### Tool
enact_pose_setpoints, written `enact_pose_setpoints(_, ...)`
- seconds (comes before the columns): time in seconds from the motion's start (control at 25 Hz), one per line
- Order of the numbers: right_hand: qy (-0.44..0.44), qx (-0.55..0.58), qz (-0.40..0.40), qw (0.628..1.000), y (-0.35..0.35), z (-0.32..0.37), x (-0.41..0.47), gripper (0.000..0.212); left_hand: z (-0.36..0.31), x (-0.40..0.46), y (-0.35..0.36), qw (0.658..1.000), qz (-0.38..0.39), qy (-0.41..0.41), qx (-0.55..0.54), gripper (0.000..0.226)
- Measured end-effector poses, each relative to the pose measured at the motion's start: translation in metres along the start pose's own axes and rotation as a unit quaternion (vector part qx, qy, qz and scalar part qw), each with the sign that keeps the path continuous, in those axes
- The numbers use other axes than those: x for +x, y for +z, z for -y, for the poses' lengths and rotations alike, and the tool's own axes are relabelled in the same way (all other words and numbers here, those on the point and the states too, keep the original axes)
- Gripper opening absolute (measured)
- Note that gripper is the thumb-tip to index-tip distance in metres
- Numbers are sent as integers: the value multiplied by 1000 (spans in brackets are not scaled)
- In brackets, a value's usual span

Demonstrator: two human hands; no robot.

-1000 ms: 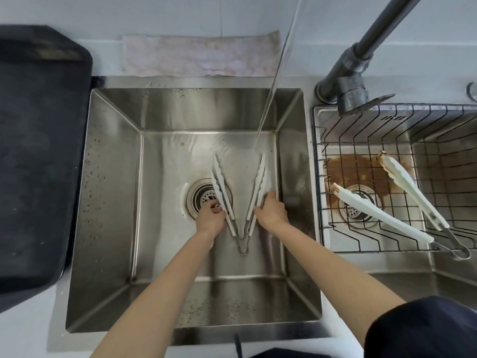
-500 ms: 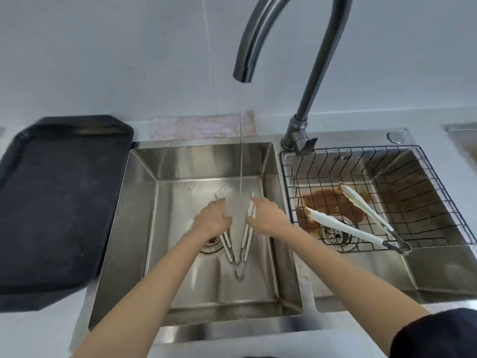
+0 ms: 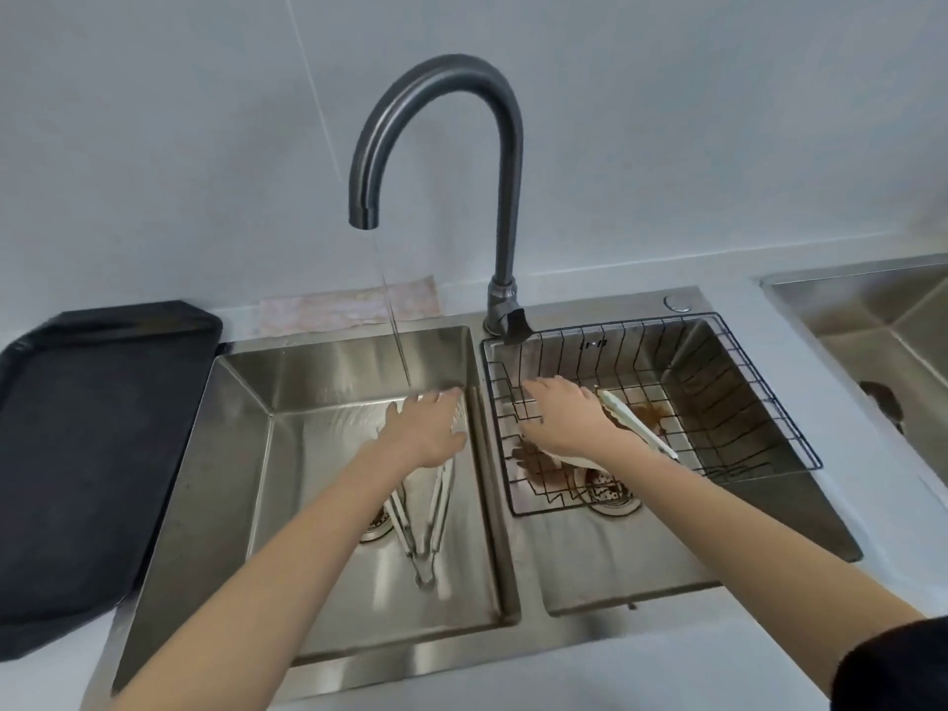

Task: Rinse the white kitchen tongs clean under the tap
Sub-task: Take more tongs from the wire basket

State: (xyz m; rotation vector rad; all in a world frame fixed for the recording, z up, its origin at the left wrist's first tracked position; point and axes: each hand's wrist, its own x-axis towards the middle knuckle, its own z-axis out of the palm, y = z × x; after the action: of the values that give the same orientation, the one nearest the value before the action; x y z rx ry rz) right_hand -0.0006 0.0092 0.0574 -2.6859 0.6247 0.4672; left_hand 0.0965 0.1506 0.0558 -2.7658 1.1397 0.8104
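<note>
Taking the tap (image 3: 436, 146) as the fixed mark, the black tray (image 3: 97, 438) sits far to its left on the counter, untouched. Just right of the tray is the left basin (image 3: 246, 443), and the stream from the spout falls into its back part.

The left hand (image 3: 428, 428) lies in that basin almost straight below the spout, fingers stretched out flat and pressing down on the spread tips of the white tongs (image 3: 420, 515); it isn't gripping them. The tongs lie open in a V on the basin floor, hinge end pointing away from the tap toward the near wall. Half a second ago both hands were on this pair; now only the left one is, and it has slid further up toward the water.

The right hand (image 3: 561, 418) has left the tongs and crossed to the right of the tap's base, into the wire basket (image 3: 759, 402) over the right basin. Its fingers look mostly straight, reaching over a second pair of tongs (image 3: 636, 423) lying among brown stains; whether it has already closed on them I cannot tell.

To my eye the first pair is near done rinsing, and the person is going for the dirty pair next.
</note>
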Motion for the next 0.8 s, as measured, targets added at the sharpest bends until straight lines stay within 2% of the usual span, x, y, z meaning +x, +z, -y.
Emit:
enact_pose_setpoints(0.44,60,-9,25,998,-7,-118,-2,58,-108,34,20,998,7,60,17,59)
enact_pose_setpoints(0.8,78,75,88,990,23,-156,26,55,-130,69,61,993,66,90,39,57)
